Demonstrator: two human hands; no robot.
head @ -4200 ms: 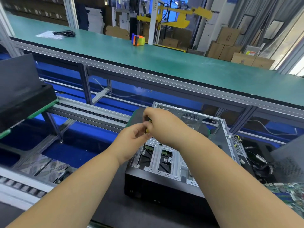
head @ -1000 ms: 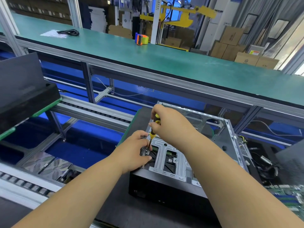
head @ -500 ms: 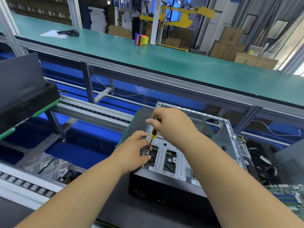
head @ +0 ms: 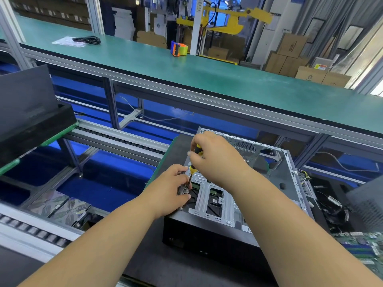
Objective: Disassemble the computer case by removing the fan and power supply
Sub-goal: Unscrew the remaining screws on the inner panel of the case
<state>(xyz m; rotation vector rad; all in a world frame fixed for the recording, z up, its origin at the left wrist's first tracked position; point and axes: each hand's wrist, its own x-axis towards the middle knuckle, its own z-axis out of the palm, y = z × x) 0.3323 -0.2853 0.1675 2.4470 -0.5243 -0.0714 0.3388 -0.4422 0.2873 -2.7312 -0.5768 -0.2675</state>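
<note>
An open computer case (head: 279,183) lies on its side on a dark mat, its silver drive cage (head: 215,201) facing up. My right hand (head: 215,160) grips a yellow-and-black screwdriver (head: 193,168) held upright, tip down at the cage's left edge. My left hand (head: 170,189) rests against that left edge, fingers curled round the metal rail beside the screwdriver shaft. The tip itself is hidden between my fingers. No fan or power supply shows inside the case.
A green bench (head: 207,75) spans the back with a tape dispenser (head: 178,49) and a black cable (head: 87,39). A black tray (head: 31,121) sits at left on the roller conveyor (head: 116,139). Loose cables (head: 335,212) and a circuit board (head: 362,245) lie at right.
Both hands came down from in front of the case to the cage's left edge. Over the last second the right hand has turned slightly on the screwdriver; the left hand stays put.
</note>
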